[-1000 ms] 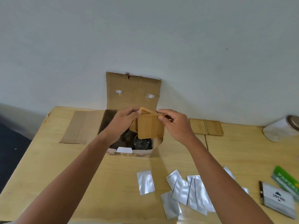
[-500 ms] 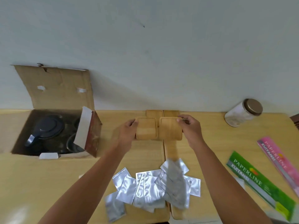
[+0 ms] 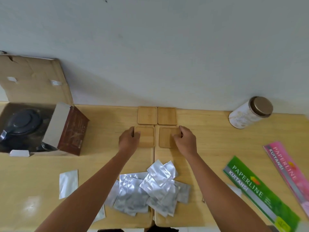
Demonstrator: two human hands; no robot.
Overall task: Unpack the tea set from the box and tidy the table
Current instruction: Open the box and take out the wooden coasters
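Nearest you, a heap of shiny silver foil sachets (image 3: 148, 191) lies across the seam between the two pale wooden tabletops (image 3: 209, 148), and one more silver foil sachet (image 3: 68, 183) sits apart to the left of the heap. To your right, a long green booklet printed PAPERLINE KUITANSI (image 3: 257, 193) lies slantwise, with a long pink booklet of the same print (image 3: 287, 171) just beyond it.

Your arms reach forward over the sachets. Your left hand (image 3: 128, 139) grips the left edge of a square light-wood coaster with a raised rim (image 3: 146, 137) — fingers curled over that edge, the coaster flat on the table. Your right hand (image 3: 185, 139) holds a second square wooden coaster (image 3: 167, 137) at its right side, thumb on its top and fingers curled at the edge; this one also lies flat. The two coasters sit side by side, a narrow gap between them over the table seam.

Just behind them, by the wall, two more square wooden coasters — a left one (image 3: 147, 115) and a right one (image 3: 167, 116) — lie touching each other, so the four form a two-by-two block.

Further left, the open brown cardboard box (image 3: 33, 76) stands with its back flap raised against the pale wall (image 3: 150, 47). Inside it you can see a dark grey teapot with a round lid (image 3: 23, 122); other dark pieces beside it are too shadowed to tell. At the far right, a white cylindrical jar with a brown lid (image 3: 250, 113) lies tilted by the wall.
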